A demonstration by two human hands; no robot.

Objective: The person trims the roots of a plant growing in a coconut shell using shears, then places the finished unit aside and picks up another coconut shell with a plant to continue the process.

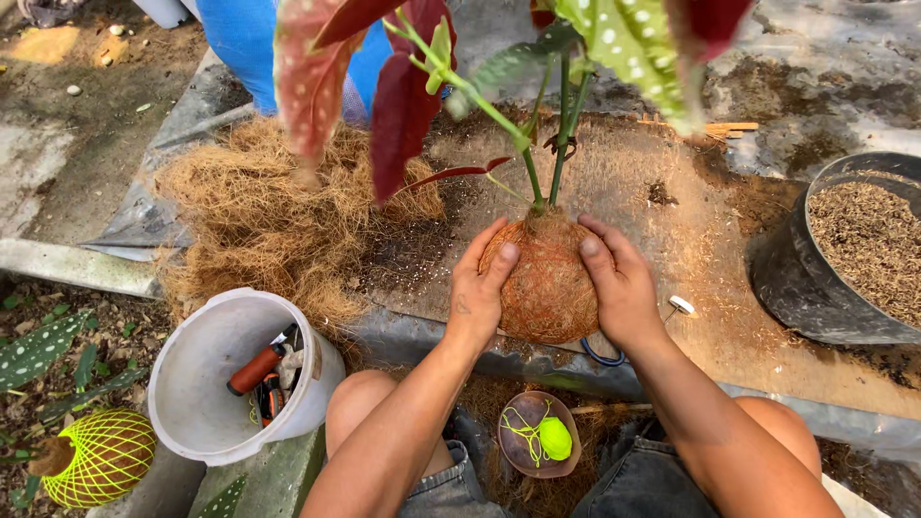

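Note:
A round ball wrapped in brown coconut fibre (545, 288) stands on the work surface, with green stems and red and spotted leaves (403, 105) rising out of its top. My left hand (478, 288) cups the ball's left side. My right hand (620, 283) cups its right side. Both thumbs press near the top, beside the stems. Between my knees lies a small brown bowl (523, 460) holding a spool of lime-green string (554, 438).
A loose heap of coconut fibre (259, 225) lies at the left. A white bucket (206, 364) holds orange-handled tools. A black pot (815, 288) of coarse mix stands at the right. Another fibre ball bound in green string (101, 459) sits at the lower left.

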